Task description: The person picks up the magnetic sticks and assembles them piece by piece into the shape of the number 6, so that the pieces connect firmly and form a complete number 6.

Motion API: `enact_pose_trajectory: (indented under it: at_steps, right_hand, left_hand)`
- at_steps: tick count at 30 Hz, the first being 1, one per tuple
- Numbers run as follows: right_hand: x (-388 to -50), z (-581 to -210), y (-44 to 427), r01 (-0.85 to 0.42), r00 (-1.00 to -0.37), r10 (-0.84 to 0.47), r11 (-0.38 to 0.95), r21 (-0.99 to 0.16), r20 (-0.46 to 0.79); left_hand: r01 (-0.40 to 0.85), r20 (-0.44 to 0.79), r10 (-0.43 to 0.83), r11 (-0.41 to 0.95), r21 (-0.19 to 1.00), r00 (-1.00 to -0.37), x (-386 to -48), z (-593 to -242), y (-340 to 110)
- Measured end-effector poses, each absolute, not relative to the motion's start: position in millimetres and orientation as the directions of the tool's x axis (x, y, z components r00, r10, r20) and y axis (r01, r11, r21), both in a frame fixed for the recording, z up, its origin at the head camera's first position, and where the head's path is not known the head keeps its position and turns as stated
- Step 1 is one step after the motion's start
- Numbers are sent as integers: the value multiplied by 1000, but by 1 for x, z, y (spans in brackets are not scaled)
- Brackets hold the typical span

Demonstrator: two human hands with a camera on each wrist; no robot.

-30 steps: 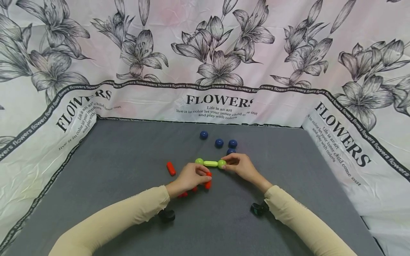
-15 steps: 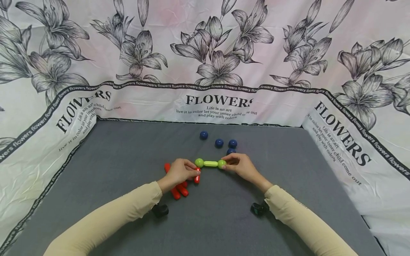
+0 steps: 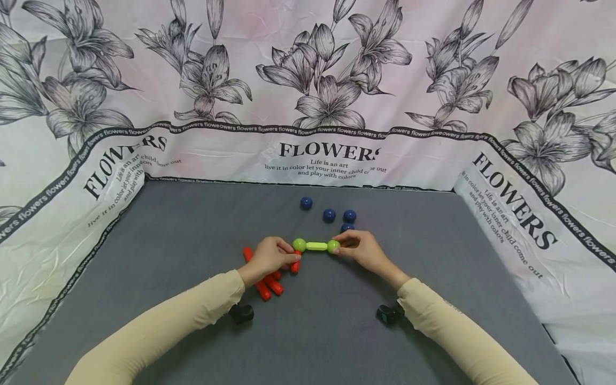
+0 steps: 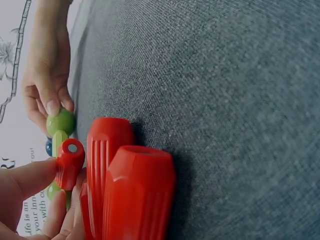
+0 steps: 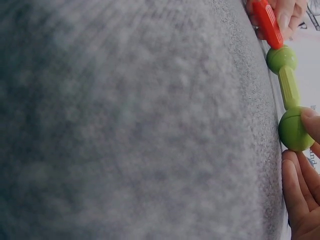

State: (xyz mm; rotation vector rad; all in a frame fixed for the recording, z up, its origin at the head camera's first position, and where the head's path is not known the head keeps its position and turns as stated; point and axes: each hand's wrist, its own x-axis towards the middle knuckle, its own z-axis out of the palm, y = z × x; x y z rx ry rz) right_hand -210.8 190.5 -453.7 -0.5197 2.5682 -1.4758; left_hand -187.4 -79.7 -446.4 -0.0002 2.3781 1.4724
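While the counter (image 3: 308,342) lies beneath the yellow stick (image 3: 316,246), the left hand (image 3: 269,255) pinches a red stick (image 3: 295,266) against the green ball (image 3: 299,245) at the yellow stick's left end; the right hand (image 3: 363,250) pinches the matching ball (image 3: 333,246) at its right end. Bracing there while pushing straight seems best.

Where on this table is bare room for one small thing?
Bare: near middle of the table, between left sleeve and right sleeve; also right of the right hand and left of the red sticks. Crowded: the centre, with left hand, green balls and blue balls.
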Motion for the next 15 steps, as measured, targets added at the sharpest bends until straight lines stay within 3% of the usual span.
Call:
enact_pose_trajectory:
  at_steps: [15]
  right_hand:
    - [-221, -475, 198, -241, -933, -350, 447, -862, 79]
  left_hand:
    - [-135, -253, 166, 517, 846, -953, -191, -446, -79]
